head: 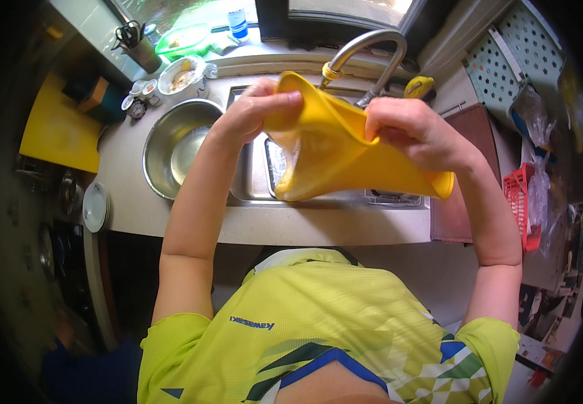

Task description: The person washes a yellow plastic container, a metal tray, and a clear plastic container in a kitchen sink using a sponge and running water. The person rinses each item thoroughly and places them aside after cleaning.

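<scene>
A flexible yellow sheet, perhaps a silicone mat (pixel 342 161), is held folded and bent over a stainless steel sink (pixel 241 182). My left hand (pixel 256 108) pinches its upper left part, thumb on top. My right hand (pixel 412 129) grips the upper edge farther right, fingers curled over the rim. The sheet's surface looks wet, with some whitish suds at its left side. Behind it a curved metal faucet (pixel 367 38) rises, with a yellow band near its spout. A dark-rimmed object (pixel 271 166) in the sink is mostly hidden by the sheet.
A large steel basin (pixel 170 151) stands left of the sink, near a white pot (pixel 183 76) and small jars (pixel 140 98). Stacked plates (pixel 95 206) lie at the counter's left edge. At right are a brown board (pixel 453 217), a yellow sponge (pixel 419 87) and a red basket (pixel 518 197).
</scene>
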Demonstrator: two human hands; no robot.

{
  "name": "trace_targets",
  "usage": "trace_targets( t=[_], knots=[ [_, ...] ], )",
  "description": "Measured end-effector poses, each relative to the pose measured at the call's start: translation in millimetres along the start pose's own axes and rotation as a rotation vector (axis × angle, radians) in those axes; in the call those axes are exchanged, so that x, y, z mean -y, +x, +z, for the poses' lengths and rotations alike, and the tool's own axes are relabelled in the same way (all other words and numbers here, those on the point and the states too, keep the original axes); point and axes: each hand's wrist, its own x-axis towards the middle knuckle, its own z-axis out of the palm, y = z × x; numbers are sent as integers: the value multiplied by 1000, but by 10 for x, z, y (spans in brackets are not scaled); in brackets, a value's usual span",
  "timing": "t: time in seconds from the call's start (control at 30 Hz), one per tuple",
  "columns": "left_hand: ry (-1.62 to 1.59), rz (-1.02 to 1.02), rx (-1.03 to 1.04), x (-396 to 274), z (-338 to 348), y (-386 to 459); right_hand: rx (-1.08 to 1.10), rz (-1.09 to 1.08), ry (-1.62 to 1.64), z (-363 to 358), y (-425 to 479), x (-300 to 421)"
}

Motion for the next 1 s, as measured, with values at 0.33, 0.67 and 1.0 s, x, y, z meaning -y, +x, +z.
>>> trace_targets(
  t=[0.33,0.67,1.0],
  knots=[
    [-111,342,-190,-28,266,22,-115,501,-110,265,-1097,-669],
    [505,470,-676,-412,-48,-303,-386,337,-42,-310,-852,-294],
    [1129,349,-522,-535,186,-470,-419,389,-453,-390,-553,-86]
  ],
)
